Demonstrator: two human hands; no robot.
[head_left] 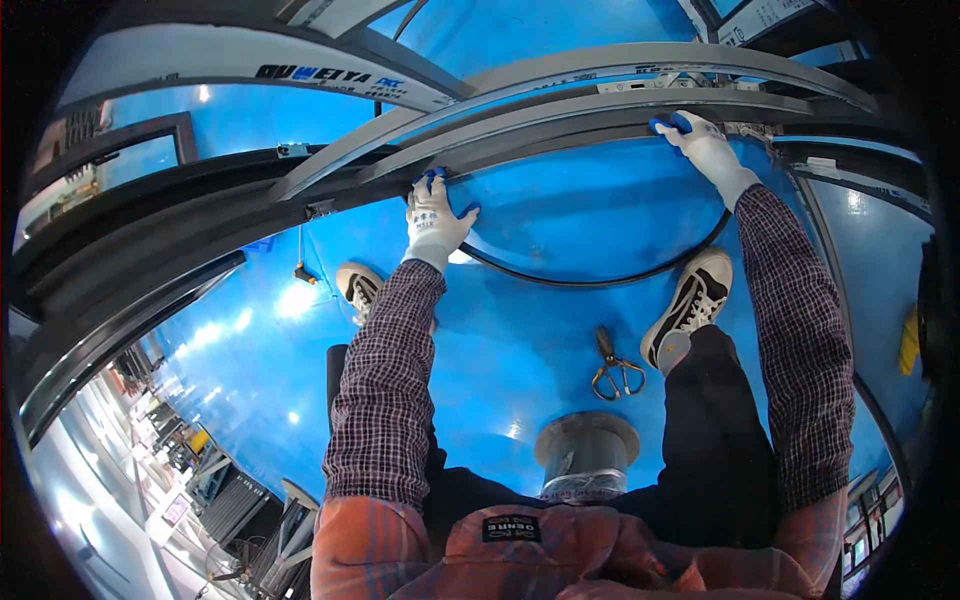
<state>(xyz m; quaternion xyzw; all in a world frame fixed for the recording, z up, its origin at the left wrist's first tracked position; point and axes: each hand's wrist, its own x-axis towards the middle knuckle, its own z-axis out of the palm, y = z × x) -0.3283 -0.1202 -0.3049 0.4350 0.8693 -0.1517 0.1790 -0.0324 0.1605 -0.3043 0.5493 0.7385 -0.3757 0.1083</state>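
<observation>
Both my hands wear white gloves with blue fingertips. My left hand [437,218] reaches up to the near edge of a long dark frame profile [560,146], its fingers stretched and its thumb spread wide. Farther right along the same edge, my right hand [703,150] lays its fingers against the profile, thumb a little apart. A thin black strip [590,284] hangs in a wide curve below the profile, running from beside the left hand to beside the right wrist. Where its ends meet the profile is hidden.
Grey frame bars [640,62] cross above the profile. On the blue floor, scissors [614,368] lie near my right shoe [690,305]. A wrapped spool-like stool [587,428] stands between my legs. A small orange-black item [305,274] lies left of my left shoe [358,288].
</observation>
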